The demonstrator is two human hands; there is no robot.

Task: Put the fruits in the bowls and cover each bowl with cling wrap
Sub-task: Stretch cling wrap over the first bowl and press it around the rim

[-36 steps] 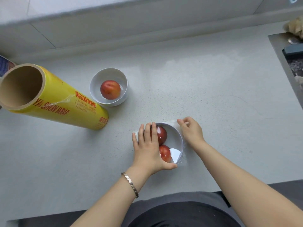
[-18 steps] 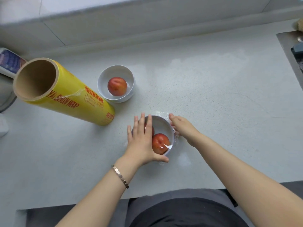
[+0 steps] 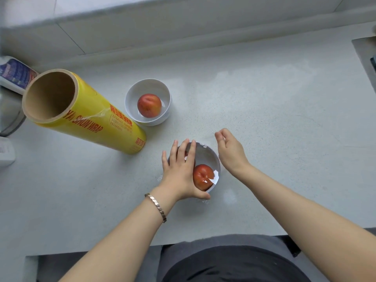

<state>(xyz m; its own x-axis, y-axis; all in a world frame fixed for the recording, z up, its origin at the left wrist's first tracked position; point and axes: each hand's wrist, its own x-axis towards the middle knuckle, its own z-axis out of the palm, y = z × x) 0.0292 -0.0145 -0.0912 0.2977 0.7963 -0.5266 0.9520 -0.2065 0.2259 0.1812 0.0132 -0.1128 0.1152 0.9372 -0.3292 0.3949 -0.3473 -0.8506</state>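
Observation:
A white bowl (image 3: 211, 157) near the counter's front edge holds red fruit (image 3: 203, 177) under a glossy sheet of cling wrap. My left hand (image 3: 180, 171) lies flat on the wrap over the bowl's left half, fingers straight, thumb along the near rim, hiding a second fruit. My right hand (image 3: 230, 151) hovers just right of the bowl, fingers loosely curled, holding nothing. Further back stands a second white bowl (image 3: 130, 104) with one red fruit (image 3: 149, 105) in it; I cannot tell if wrap covers it. A big yellow roll of cling wrap (image 3: 87, 117) lies to the left.
The grey stone counter (image 3: 264, 119) runs back to a low wall ledge. A blue-and-white packet (image 3: 15, 75) and a metal object (image 3: 10, 112) sit at the far left edge. A dark sink rim (image 3: 364, 51) shows at the far right.
My right hand has let go of the wrap at the bowl's right rim and lifted away to the right. My left hand stays flat on the bowl.

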